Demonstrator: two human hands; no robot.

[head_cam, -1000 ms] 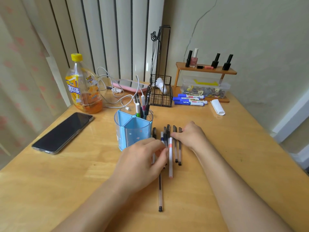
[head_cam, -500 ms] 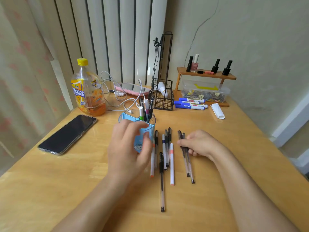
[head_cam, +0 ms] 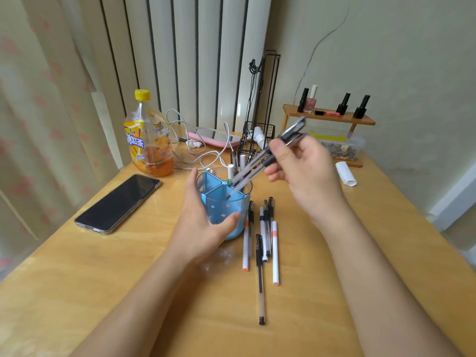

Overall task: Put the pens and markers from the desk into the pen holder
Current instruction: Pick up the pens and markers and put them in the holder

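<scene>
A blue pen holder (head_cam: 219, 202) with three compartments stands mid-desk; a few markers stand in its far compartment. My left hand (head_cam: 203, 222) wraps its near left side. My right hand (head_cam: 304, 173) pinches two black pens (head_cam: 268, 155), held slanted, their tips dipping into the holder's right front compartment. Several pens (head_cam: 265, 235) lie side by side on the desk just right of the holder, some white with orange ends, some clear with black caps.
A black phone (head_cam: 118, 202) lies at the left. An orange drink bottle (head_cam: 149, 140), white cables, a pink mirror and a black wire rack (head_cam: 257, 140) stand behind the holder. A wooden shelf (head_cam: 329, 118) with small bottles sits at the back right.
My right hand picked two black pens off the desk and lifted them over the holder. My left hand moved from the pens onto the holder's side.
</scene>
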